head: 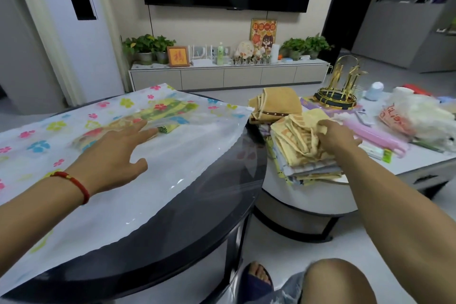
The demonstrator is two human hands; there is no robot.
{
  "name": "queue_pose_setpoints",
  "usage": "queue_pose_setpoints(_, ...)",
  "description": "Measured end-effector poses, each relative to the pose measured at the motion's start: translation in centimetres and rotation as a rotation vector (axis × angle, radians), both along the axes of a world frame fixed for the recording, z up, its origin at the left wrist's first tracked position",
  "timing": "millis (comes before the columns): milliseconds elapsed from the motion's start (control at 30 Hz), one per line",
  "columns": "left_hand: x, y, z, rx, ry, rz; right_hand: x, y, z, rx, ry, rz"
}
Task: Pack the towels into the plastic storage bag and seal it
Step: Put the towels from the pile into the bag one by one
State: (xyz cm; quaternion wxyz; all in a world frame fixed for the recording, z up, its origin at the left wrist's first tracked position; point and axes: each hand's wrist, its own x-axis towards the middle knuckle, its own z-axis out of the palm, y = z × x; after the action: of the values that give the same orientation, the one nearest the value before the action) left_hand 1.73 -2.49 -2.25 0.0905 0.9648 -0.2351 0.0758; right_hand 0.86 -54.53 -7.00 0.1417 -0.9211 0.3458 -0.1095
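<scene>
One yellow towel [302, 136] on top of the pile is pinched in the right hand [338, 137], and the plastic storage bag [172, 155] lies at nine o'clock from it, under the spread-out left hand [116, 155].

Both bare arms reach forward from the bottom corners of the head view. The left hand [116, 153] lies flat and palm down, fingers spread and extended forward, thumb angled out to the right, forearm running back toward the lower left with a red cord bracelet [74, 182] around the wrist. The right hand [338, 138], well apart to the right of the left hand, is curled with fingers bent in a closed grip on a yellow towel [303, 136], knuckles up. A bare knee [338, 281] and a sandalled foot [256, 276] show below the right forearm.
</scene>
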Motion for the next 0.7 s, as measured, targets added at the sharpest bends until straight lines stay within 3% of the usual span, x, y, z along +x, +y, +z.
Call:
queue_pose_setpoints(67,-0.1,0.0,0.0,0.009,-0.011,0.005,0.1,-0.3,0.0,-0.024,0.095,0.052)
queue_pose_setpoints(267,-1.1,-0.1,-0.3,0.021,0.009,0.032,0.4,-0.3,1.4,-0.351,0.134,0.146)
queue_pose_setpoints(367,-2.0,0.3,-1.0,0.060,0.022,0.067,0.3,0.0,1.9,-0.118,0.029,0.190)
queue_pose_setpoints(467,-3.0,1.3,-1.8,0.129,0.008,0.112,0.0,-0.1,3.2,0.139,0.055,0.277)
queue_pose_setpoints(600,-3.8,2.3,-2.1,0.195,0.071,0.167,-1.2,1.8,5.8,0.682,0.105,0.333)
queue_pose_setpoints(700,-5.0,3.0,-2.5,0.232,0.131,0.196,-2.7,4.9,7.1,0.783,-0.039,0.450)
